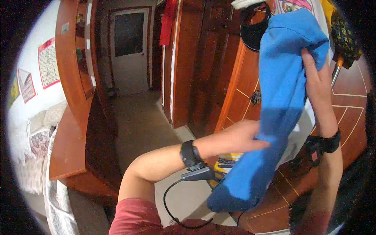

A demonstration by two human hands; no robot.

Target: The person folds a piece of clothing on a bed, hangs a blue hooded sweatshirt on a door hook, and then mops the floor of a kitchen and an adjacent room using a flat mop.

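A long blue cloth garment [282, 82], seemingly a trouser leg or sleeve, stretches from the upper right down toward my body. My left hand [243, 135] grips it around the middle, fingers hidden behind the fabric. Higher up, my right hand [318, 79] holds its right side, the thumb lying on the cloth and the other fingers mostly hidden. The lower end of the garment falls loose near my shirt. Whether its top end hangs from something cannot be told. Black straps with small devices sit on both my wrists.
Behind the garment are a dark cap [249, 38], a white-grey surface [301, 129] and brown panels with pale lines [349, 117]. A wooden cabinet [70, 141] stands left, its corner jutting out. A passage leads to a door [129, 67]. A black cable [166, 202] loops from my left wrist.
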